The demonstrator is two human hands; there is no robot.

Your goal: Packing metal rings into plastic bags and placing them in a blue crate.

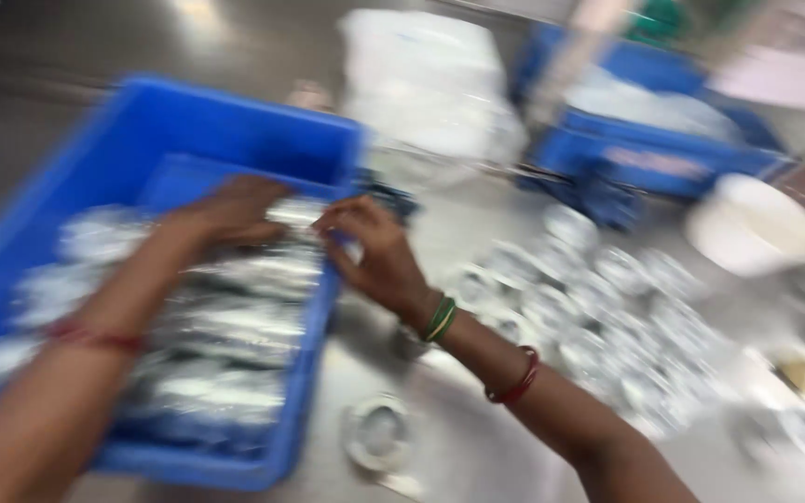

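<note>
Left hand inside deep blue plastic crate, palm down, fingers spread over rows of shiny silver round metal parts filling crate; grip unclear through blur. Right hand at crate's right rim, fingers curled toward same parts; whether it clamps one, cannot tell. Hands close together, not touching. Single silver ring-shaped part on steel table just right of crate's near corner. Cluster of loose silver ring parts further right of crate. Second blue crate and white bowl beyond, far right.
</note>
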